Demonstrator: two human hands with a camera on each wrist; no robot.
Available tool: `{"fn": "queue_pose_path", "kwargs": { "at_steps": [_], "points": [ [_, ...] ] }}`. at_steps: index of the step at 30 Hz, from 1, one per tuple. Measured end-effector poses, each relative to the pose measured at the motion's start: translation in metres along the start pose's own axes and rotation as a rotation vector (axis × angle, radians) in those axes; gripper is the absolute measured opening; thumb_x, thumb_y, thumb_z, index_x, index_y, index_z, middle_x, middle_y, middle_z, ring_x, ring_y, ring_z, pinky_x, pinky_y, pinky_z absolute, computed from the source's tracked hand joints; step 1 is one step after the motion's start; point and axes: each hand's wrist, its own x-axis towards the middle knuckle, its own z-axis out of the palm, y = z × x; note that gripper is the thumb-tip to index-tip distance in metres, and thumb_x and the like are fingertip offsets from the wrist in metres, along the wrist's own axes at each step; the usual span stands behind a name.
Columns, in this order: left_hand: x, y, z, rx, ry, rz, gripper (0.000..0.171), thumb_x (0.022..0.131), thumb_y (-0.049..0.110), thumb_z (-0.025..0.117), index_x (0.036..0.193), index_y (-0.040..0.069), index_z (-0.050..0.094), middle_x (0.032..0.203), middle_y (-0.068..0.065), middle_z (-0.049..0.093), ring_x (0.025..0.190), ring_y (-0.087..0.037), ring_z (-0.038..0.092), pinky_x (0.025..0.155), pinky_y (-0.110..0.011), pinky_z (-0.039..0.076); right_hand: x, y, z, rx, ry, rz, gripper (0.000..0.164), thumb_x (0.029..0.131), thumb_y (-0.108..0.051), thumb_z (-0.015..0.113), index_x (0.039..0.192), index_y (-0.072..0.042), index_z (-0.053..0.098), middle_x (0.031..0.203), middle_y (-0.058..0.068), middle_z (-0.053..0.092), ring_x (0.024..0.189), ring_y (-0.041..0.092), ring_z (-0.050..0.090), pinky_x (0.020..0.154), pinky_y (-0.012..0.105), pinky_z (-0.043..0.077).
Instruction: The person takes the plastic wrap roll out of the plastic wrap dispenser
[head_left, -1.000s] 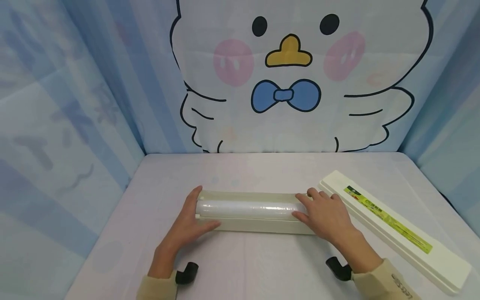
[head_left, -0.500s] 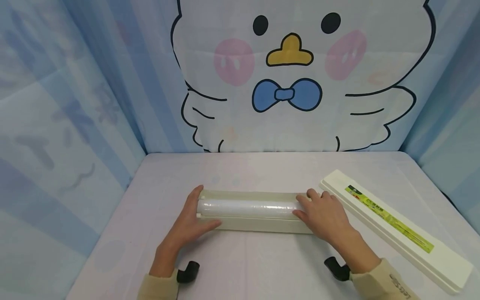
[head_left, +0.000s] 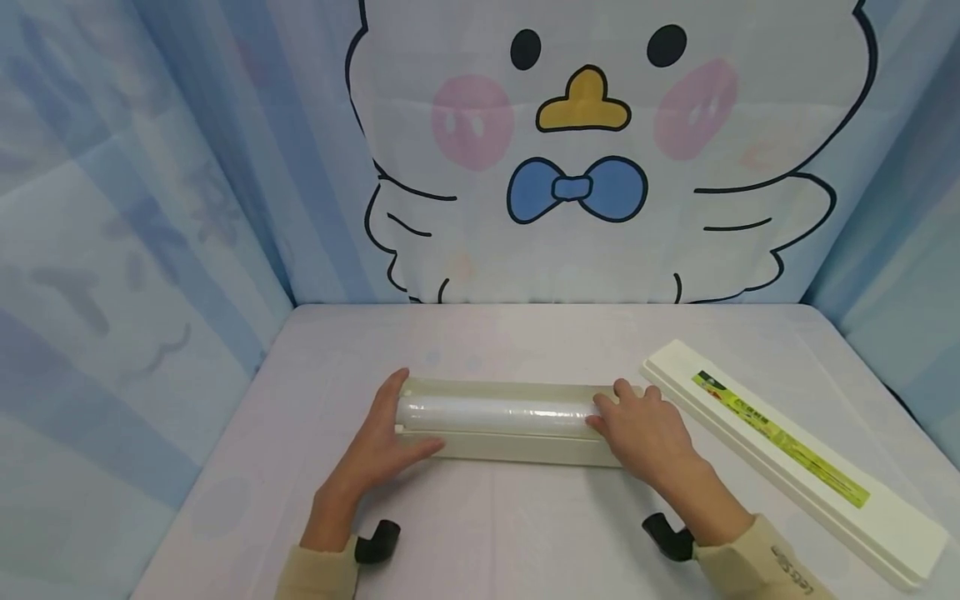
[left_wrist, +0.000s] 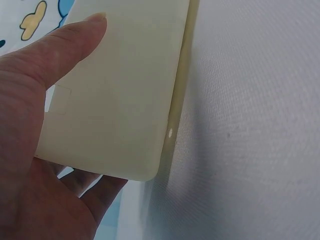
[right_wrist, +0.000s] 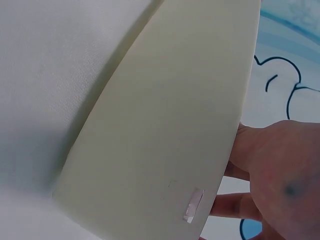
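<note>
- The open box (head_left: 517, 451) lies on the worktop (head_left: 510, 533), between the two hands, its long side to the person.
- Inside it is a roll (head_left: 495, 413), shiny, lying lengthwise.
- The left hand (head_left: 375, 454) pinches the box at its left end: thumb on the front wall, the other fingers behind.
- The right hand (head_left: 652, 437) curls its fingers over the right end of the roll, thumb and index upon it.
- The lid (head_left: 787, 471), with its green label (head_left: 780, 438) upward, lies slanted at the right.
</note>
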Motion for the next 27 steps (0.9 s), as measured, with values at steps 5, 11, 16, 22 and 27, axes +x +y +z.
{"fn": "queue_pose_path", "kwargs": {
  "at_steps": [5,11,16,22,27],
  "points": [
    [0.0007,-0.0004,0.0002,0.005,0.002,0.004,0.113,0.078,0.030,0.088,0.161,0.011,0.013,0.158,-0.015,0.027,0.135,-0.032,0.038,0.112,-0.056,0.031,0.0016,0.0000,-0.0009,0.014,-0.040,0.010,0.036,0.097,-0.034,0.069,0.116,-0.004,0.068,0.108,0.021,0.060,0.073,0.038,0.054,0.056,0.044,0.051],
    [0.0007,-0.0002,-0.0001,0.023,-0.005,-0.003,0.114,0.078,0.031,0.088,0.161,0.009,0.013,0.160,-0.015,0.025,0.136,-0.032,0.036,0.113,-0.055,0.030,0.0040,0.0033,-0.0043,0.063,-0.098,0.013,0.048,0.092,-0.046,0.072,0.121,-0.008,0.068,0.114,0.020,0.062,0.078,0.038,0.056,0.060,0.046,0.051],
    [0.0014,-0.0006,-0.0004,0.026,-0.007,0.010,0.114,0.077,0.031,0.087,0.161,0.008,0.013,0.161,-0.015,0.023,0.138,-0.032,0.034,0.114,-0.055,0.028,0.0067,0.0043,-0.0067,0.084,-0.130,0.026,0.053,0.088,-0.049,0.075,0.122,-0.009,0.069,0.112,0.018,0.065,0.077,0.034,0.054,0.060,0.044,0.049],
    [0.0019,-0.0011,-0.0005,0.022,-0.006,0.023,0.114,0.077,0.030,0.087,0.160,0.007,0.014,0.161,-0.016,0.022,0.139,-0.032,0.033,0.114,-0.055,0.028,0.0089,0.0045,-0.0066,0.089,-0.144,0.042,0.051,0.085,-0.044,0.079,0.121,-0.010,0.070,0.108,0.015,0.067,0.076,0.032,0.053,0.058,0.041,0.047],
    [0.0017,-0.0007,-0.0004,0.031,-0.002,0.015,0.114,0.077,0.031,0.088,0.161,0.008,0.014,0.162,-0.015,0.022,0.139,-0.032,0.033,0.114,-0.055,0.028,0.0093,0.0066,-0.0057,0.114,-0.140,0.033,0.049,0.085,-0.042,0.080,0.122,-0.011,0.070,0.111,0.014,0.067,0.079,0.031,0.051,0.057,0.039,0.046]
  ]
}}
